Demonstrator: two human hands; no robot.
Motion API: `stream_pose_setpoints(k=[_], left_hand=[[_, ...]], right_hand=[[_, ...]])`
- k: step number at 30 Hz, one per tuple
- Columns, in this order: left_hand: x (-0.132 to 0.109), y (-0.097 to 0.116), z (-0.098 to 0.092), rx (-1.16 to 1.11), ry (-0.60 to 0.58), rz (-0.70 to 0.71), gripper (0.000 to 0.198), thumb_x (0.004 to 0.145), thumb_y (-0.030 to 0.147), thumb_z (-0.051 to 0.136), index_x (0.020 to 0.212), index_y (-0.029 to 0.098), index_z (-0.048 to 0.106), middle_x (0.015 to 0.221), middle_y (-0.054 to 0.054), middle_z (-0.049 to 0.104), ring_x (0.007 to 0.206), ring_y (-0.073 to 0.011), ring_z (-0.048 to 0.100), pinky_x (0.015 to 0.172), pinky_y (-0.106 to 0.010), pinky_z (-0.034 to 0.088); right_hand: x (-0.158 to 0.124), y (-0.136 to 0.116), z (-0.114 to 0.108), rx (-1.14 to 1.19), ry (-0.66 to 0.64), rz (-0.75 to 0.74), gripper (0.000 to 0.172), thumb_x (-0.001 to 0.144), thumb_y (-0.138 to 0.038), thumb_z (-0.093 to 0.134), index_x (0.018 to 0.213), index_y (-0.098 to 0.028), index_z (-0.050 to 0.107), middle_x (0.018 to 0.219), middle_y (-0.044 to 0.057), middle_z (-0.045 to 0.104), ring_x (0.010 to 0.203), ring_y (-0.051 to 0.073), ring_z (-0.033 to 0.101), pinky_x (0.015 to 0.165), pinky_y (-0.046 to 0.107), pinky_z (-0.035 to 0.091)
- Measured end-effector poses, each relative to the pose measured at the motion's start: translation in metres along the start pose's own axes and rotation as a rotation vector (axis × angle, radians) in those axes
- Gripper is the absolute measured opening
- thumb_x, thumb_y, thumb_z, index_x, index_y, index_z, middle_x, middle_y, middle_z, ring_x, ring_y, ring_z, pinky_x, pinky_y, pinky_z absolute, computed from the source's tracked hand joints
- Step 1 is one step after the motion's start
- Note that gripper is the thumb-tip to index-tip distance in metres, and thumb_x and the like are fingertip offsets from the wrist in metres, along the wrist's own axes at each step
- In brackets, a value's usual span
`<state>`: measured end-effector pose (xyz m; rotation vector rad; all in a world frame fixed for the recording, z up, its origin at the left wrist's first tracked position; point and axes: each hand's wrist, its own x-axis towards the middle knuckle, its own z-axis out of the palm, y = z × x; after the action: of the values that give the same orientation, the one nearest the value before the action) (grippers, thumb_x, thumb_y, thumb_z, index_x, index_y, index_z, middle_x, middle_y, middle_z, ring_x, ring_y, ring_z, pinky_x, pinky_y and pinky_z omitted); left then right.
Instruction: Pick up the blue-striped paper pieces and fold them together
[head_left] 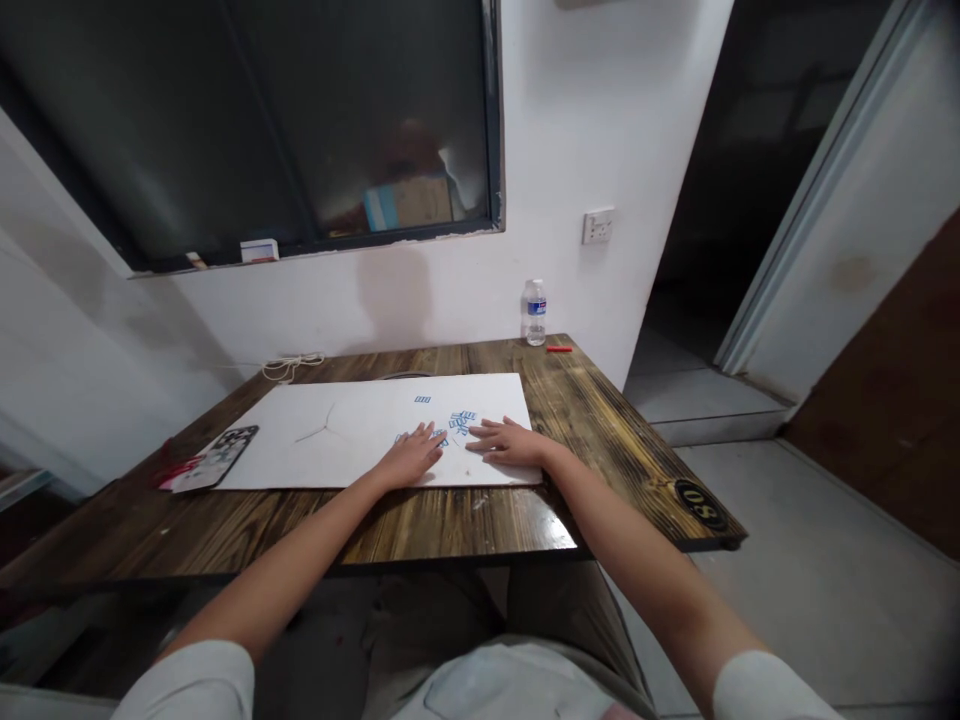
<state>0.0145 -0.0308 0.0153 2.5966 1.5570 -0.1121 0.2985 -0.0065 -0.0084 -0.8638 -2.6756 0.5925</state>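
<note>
My left hand [411, 455] lies palm down on a white board [375, 410], fingers spread. Its fingertips reach small blue-marked pieces [442, 438], and part of them is hidden under the fingers. My right hand [506, 442] rests flat near the board's right edge, its fingers apart and pointing left. Just beyond those fingertips is a loose cluster of similar blue-marked pieces [463, 420]. A small neat row of blue-marked pieces [423, 399] sits farther back on the board. They are too small for me to tell their exact kind.
The board lies on a dark-grained wooden table [600, 440]. A patterned dark-edged item [225, 455] overlaps the board's left end, beside something red [174, 470]. At the back are a white cable [292, 365], a plastic bottle [535, 313] and a red pen-like stick [559, 349].
</note>
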Motion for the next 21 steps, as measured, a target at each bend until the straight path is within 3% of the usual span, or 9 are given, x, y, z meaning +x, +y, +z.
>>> stream_pose_setpoints(k=[3, 6, 9, 12, 17, 21], left_hand=[[0.019, -0.012, -0.004, -0.083, -0.006, -0.089, 0.064, 0.099, 0.053, 0.011, 0.153, 0.023, 0.025, 0.161, -0.014, 0.012, 0.149, -0.03, 0.007, 0.115, -0.055, 0.015], [0.043, -0.023, -0.006, -0.159, 0.039, -0.174, 0.067, 0.097, 0.054, 0.005, 0.153, 0.023, 0.025, 0.161, -0.013, 0.012, 0.149, -0.0293, 0.003, 0.115, -0.056, 0.012], [0.067, -0.028, -0.009, -0.209, 0.097, -0.286, 0.07, 0.096, 0.057, 0.004, 0.153, 0.023, 0.025, 0.161, -0.013, 0.012, 0.149, -0.0281, 0.003, 0.115, -0.055, 0.011], [0.088, -0.024, -0.011, -0.234, 0.112, -0.324, 0.071, 0.095, 0.058, 0.004, 0.152, 0.021, 0.027, 0.161, -0.013, 0.015, 0.149, -0.0274, 0.004, 0.115, -0.056, 0.007], [0.104, -0.002, -0.006, -0.278, 0.082, -0.121, 0.066, 0.098, 0.054, 0.004, 0.151, 0.022, 0.029, 0.16, -0.009, 0.022, 0.149, -0.0233, 0.011, 0.117, -0.051, 0.008], [0.094, 0.017, 0.001, -0.258, -0.002, 0.135, 0.063, 0.1, 0.051, 0.01, 0.147, 0.021, 0.037, 0.159, -0.009, 0.025, 0.148, -0.0233, 0.016, 0.118, -0.047, 0.011]], right_hand=[[0.002, -0.002, 0.004, -0.032, 0.03, -0.021, 0.044, 0.095, -0.04, 0.051, 0.139, -0.041, 0.048, 0.156, 0.001, 0.032, 0.146, 0.031, 0.022, 0.113, 0.063, 0.015], [0.002, 0.0, 0.001, -0.046, 0.17, -0.067, 0.042, 0.093, -0.04, 0.055, 0.135, -0.033, 0.056, 0.15, 0.006, 0.043, 0.139, 0.03, 0.037, 0.111, 0.054, 0.028], [-0.001, 0.006, -0.005, -0.049, 0.347, -0.087, 0.029, 0.09, -0.038, 0.06, 0.114, -0.026, 0.071, 0.129, 0.01, 0.062, 0.118, 0.025, 0.056, 0.101, 0.042, 0.042], [-0.004, 0.012, -0.008, -0.071, 0.386, -0.051, 0.018, 0.084, -0.037, 0.069, 0.094, -0.025, 0.077, 0.111, 0.009, 0.069, 0.102, 0.024, 0.06, 0.092, 0.038, 0.046], [-0.001, 0.017, -0.004, -0.094, 0.387, -0.026, 0.018, 0.08, -0.035, 0.074, 0.095, -0.025, 0.077, 0.104, 0.008, 0.069, 0.097, 0.023, 0.06, 0.087, 0.035, 0.046], [0.0, 0.017, -0.002, -0.137, 0.418, 0.021, 0.027, 0.078, -0.04, 0.075, 0.099, -0.023, 0.075, 0.105, 0.009, 0.069, 0.098, 0.024, 0.059, 0.088, 0.036, 0.045]])
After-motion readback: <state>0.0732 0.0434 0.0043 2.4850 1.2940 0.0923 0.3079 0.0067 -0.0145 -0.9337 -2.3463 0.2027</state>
